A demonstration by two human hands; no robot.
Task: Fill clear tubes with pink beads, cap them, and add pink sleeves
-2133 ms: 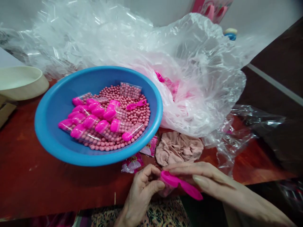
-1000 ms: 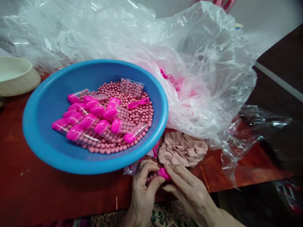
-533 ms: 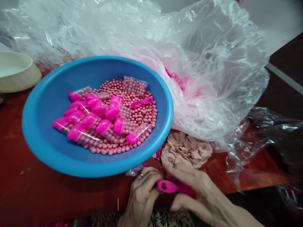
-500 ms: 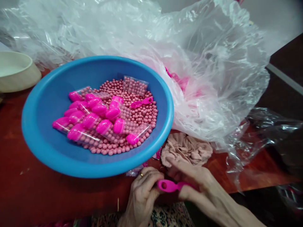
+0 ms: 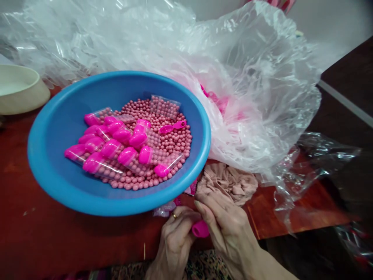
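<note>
Just in front of the blue basin, my left hand [image 5: 175, 239], with a ring on one finger, is closed on a bright pink plastic piece [image 5: 200, 229]. My right hand [image 5: 229, 221] is curled over the same piece from the other side. Only a rounded end with a small hollow shows between the hands; the rest is hidden by fingers. The blue basin [image 5: 119, 208] holds pink beads [image 5: 142, 107] and several clear tubes with pink caps [image 5: 93, 162]. On the beads lies a pink two-ended plastic piece with holes [image 5: 173, 126].
Behind the basin spreads a large clear plastic bag [image 5: 247, 97] with pink pieces inside. A beige crumpled cloth [image 5: 230, 181] lies beside my right hand. A cream bowl [image 5: 23, 93] stands at the left. Small clear packets [image 5: 163, 210] lie under the basin's front rim.
My right hand has moved left and closed over the pink plastic piece, covering most of it. My left hand stays in nearly the same place. The view has shifted slightly.
</note>
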